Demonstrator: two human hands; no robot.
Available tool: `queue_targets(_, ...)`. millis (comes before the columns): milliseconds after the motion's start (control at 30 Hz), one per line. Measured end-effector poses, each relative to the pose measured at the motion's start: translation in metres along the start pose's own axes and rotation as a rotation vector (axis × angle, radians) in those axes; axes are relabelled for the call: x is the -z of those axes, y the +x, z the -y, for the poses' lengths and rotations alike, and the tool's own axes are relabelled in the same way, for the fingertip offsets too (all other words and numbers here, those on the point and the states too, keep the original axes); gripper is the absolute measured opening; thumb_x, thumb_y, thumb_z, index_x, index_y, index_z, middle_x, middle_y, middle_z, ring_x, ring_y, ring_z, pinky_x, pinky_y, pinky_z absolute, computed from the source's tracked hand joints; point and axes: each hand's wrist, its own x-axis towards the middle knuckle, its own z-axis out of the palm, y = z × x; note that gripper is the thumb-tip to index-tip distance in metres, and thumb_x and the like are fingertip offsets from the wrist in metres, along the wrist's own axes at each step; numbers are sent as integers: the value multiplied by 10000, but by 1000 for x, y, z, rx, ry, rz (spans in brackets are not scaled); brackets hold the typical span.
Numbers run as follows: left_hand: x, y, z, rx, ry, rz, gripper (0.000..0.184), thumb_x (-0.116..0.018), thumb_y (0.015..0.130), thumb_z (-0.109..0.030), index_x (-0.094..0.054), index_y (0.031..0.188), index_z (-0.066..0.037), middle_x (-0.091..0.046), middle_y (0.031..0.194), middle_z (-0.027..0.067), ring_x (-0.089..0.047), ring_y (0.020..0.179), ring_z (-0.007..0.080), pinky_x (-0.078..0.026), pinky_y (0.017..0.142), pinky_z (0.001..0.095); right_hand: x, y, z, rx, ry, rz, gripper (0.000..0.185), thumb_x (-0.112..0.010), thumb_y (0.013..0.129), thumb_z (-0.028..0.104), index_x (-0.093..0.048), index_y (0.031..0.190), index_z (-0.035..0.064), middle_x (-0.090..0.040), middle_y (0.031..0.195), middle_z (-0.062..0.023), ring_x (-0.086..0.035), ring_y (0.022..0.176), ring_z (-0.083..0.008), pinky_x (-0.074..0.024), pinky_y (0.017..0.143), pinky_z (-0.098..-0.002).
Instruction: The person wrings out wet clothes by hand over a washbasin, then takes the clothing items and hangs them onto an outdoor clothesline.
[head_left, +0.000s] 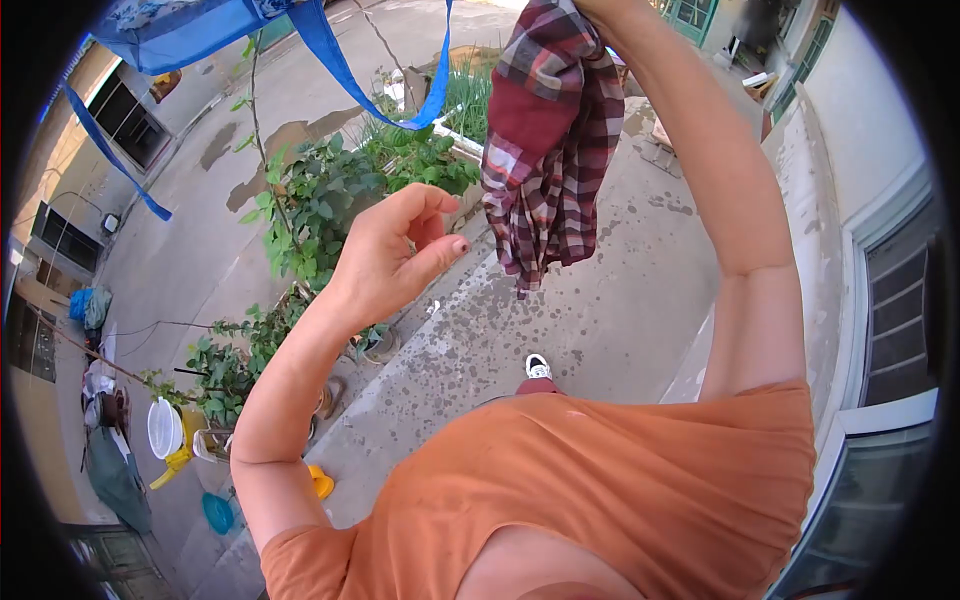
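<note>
A plaid shirt point(548, 140) in dark red, black and white hangs bunched from my right hand point(612, 12), which is raised at the top edge of the view. Its fingers are partly cut off by the frame and behind the cloth, but the shirt hangs from their grip. To the left and lower, my left hand point(405, 245) is in the air with its fingers loosely curved and a gap between thumb and forefinger. It holds nothing and stays apart from the shirt.
Blue fabric with straps point(330, 60) hangs at the upper left. Leafy plants point(325, 185) grow along the left of the wet-spotted concrete path point(620, 300). A yellow-and-white bucket point(165, 430) and a teal basin point(217, 513) stand lower left. A wall with windows point(895, 300) runs along the right.
</note>
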Motion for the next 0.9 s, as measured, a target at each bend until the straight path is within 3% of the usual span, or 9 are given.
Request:
queue_targets(67, -26, 5, 15, -151, 113, -221, 503, -734, 703, -122, -489, 1131, -25, -557, 771, 71, -529, 706, 175, -460, 708, 302, -19, -19, 15, -54, 70, 13, 510, -471, 858, 554, -465, 631, 97, -430, 545, 26, -372, 490, -71, -302, 471, -216)
queue_targets(200, -28, -7, 32, -88, -179, -146, 321, -642, 786, -41, -534, 1087, -47, -607, 858, 21, -536, 728, 93, -458, 706, 253, -39, -55, 39, -135, 83, 59, 519, -459, 864, 555, -456, 631, 92, -431, 565, 19, -374, 523, -82, -309, 504, -234)
queue_targets(233, -20, -15, 31, 86, -295, -131, 249, -596, 818, -13, -551, 1060, -49, -595, 845, -20, -517, 743, 48, -441, 689, 208, -38, -64, 39, -125, 62, 68, 522, -456, 865, 557, -457, 631, 91, -431, 567, 20, -375, 527, -83, -311, 507, -237)
queue_targets(267, -13, -20, 34, 32, -341, -174, 235, -582, 826, -7, -552, 1057, -39, -585, 838, -26, -510, 755, 33, -428, 683, 181, -37, -71, 37, -113, 43, 79, 525, -452, 866, 559, -457, 630, 89, -431, 568, 20, -376, 530, -84, -313, 509, -239)
queue_targets(400, 28, -40, 19, 112, -380, -361, 161, -505, 891, -45, -566, 1038, -18, -593, 863, -14, -531, 784, 49, -438, 704, 186, -26, -98, 0, -310, 36, 135, 426, -459, 915, 428, -546, 753, 44, -545, 678, -24, -486, 617, -101, -395, 590, -245)
queue_targets(433, 46, -49, 4, 136, -434, -327, 169, -481, 920, -102, -575, 1040, -28, -609, 882, -1, -544, 795, 51, -447, 711, 190, -38, -123, -8, -470, 163, 189, 500, -494, 827, 590, -461, 717, 104, -438, 614, 41, -386, 559, -40, -316, 520, -175)
queue_targets(700, 74, -60, -29, 302, -218, -249, 224, -481, 918, -203, -586, 1043, -48, -636, 903, 13, -604, 749, 64, -509, 660, 212, -98, -176, -40, -294, 30, 270, 535, -562, 796, 576, -535, 718, 47, -528, 629, -5, -489, 626, -76, -400, 575, -226)
queue_targets(800, 64, -62, -41, 483, -245, -328, 178, -465, 892, -148, -587, 964, -41, -635, 824, 29, -611, 667, 81, -522, 604, 229, -111, -189, 17, 255, -119, 127, 535, -596, 770, 570, -549, 719, 40, -560, 630, -31, -519, 612, -88, -427, 578, -245)
queue_targets(900, 66, -71, -36, 500, -431, -361, 148, -438, 871, -87, -566, 886, -15, -604, 743, 49, -602, 627, 108, -529, 569, 261, -135, -224, 64, -3, 32, 512, 557, -646, 711, 579, -560, 695, 30, -568, 600, -55, -540, 574, -149, -440, 555, -284)
